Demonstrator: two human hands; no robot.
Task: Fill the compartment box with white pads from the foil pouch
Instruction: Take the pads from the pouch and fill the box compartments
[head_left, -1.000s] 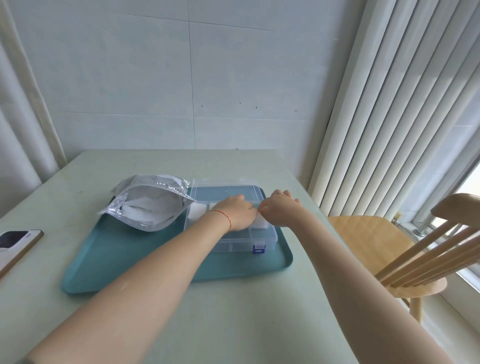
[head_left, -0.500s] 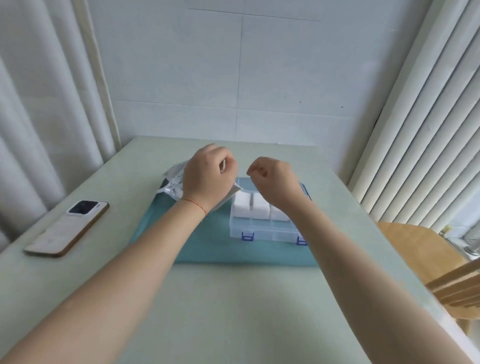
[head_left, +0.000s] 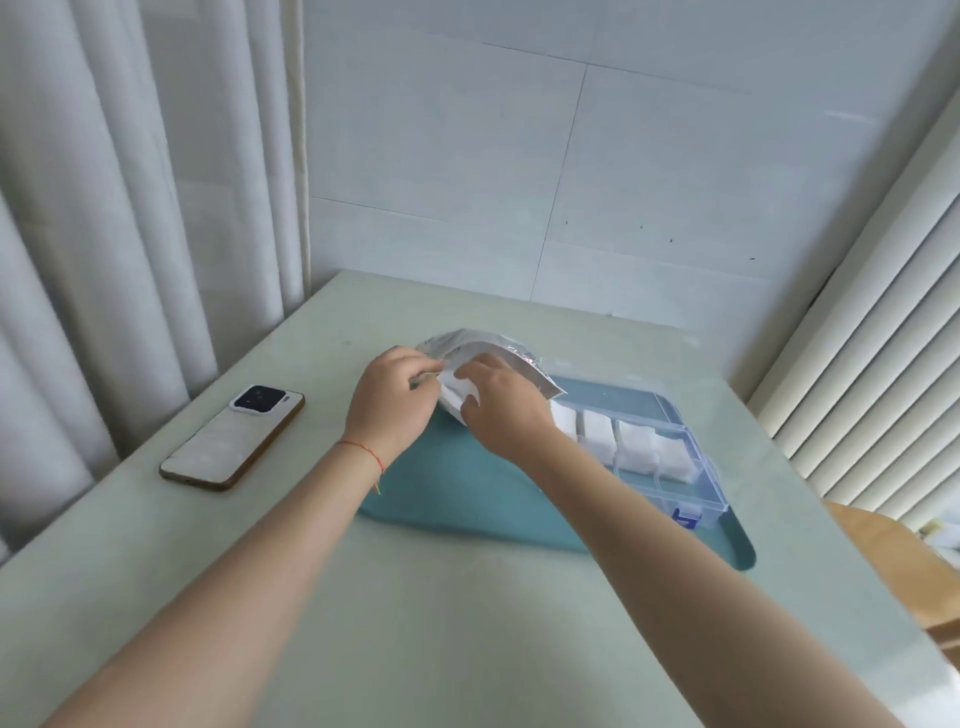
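Foil pouch (head_left: 511, 358) pinched in left hand's (head_left: 390, 404) grip (right hand's (head_left: 503, 410) fingers curl inside on pads).

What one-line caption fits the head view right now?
Left hand holds the foil pouch open while right hand reaches in; compartment box partly filled.
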